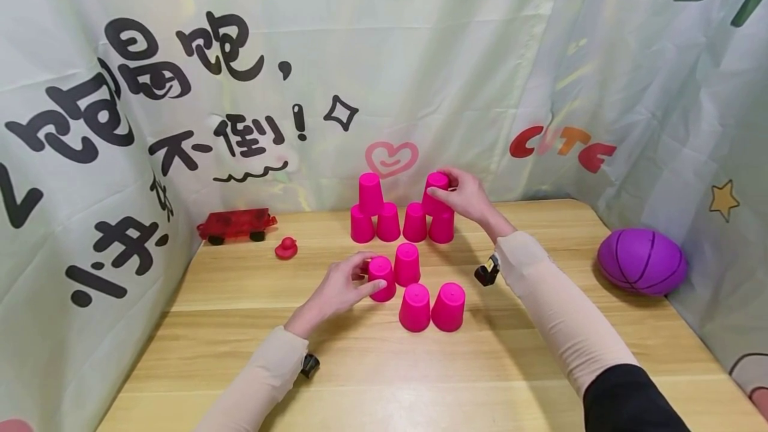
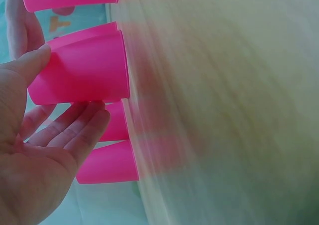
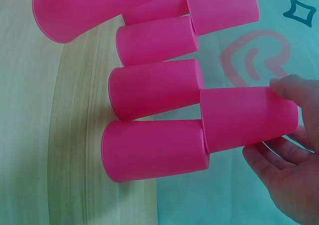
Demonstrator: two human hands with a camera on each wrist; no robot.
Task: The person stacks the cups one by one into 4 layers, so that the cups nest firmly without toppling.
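At the back of the table, my right hand point(image 1: 465, 197) holds an upside-down pink cup point(image 3: 249, 117) that sits across two other pink cups point(image 3: 154, 150). To its left stands a matching stack, one cup point(image 1: 371, 193) on top of two. Nearer to me, my left hand point(image 1: 339, 289) has thumb and fingers around another upside-down pink cup point(image 2: 84, 70) standing on the table. Close behind that one is a further cup point(image 1: 407, 264). Two more cups, one point(image 1: 415, 308) beside the other point(image 1: 448, 307), stand in front, to the right of the left hand.
A red toy car point(image 1: 237, 225) and a small red rubber duck point(image 1: 287, 248) are at the back left of the wooden table point(image 1: 384, 392). On the right edge lies a purple ball point(image 1: 642, 261). A printed curtain point(image 1: 468, 85) encloses the back and sides.
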